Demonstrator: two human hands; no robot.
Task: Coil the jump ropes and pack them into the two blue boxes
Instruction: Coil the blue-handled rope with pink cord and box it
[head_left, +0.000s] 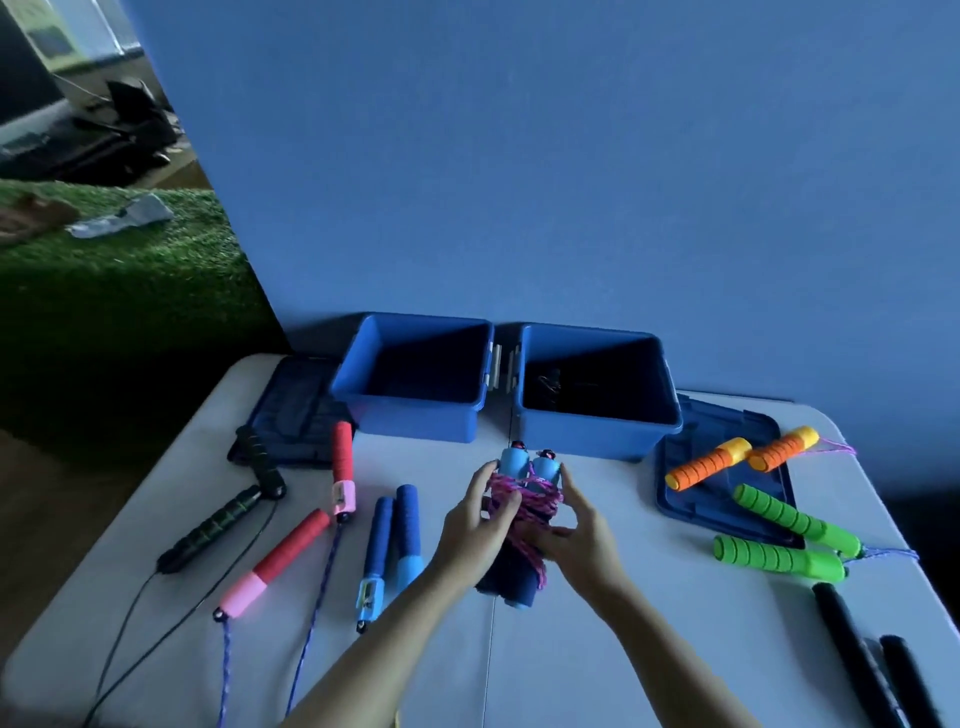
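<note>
The fingers (506, 501) of the left hand (480, 525) are being curled round the pink cord (524, 506) wound about a pair of blue-handled jump-rope grips (530, 470), while the right hand (576, 530) is being held against the other side of the bundle, its thumb and fingers closing on the wraps. The bundle is being kept just above the worktop (571, 649), a little in front of the gap between the two blue boxes. The step in hand is judged to be the finishing of one coil: the cord is already lying tight round both grips. The left blue box (363, 358) is looking empty; the right blue box (670, 395) is perhaps holding something dark, though its shadowed floor is too dim for certainty. The next move is judged to call for the loose end being secured and the bundle being carried forward over a rim and lowered in. Uncoiled ropes are still lying about: red-and-pink handles (291, 551), blue handles (387, 545), dark handles (218, 525), and orange handles (743, 457) and green handles (779, 558) to the right.
</note>
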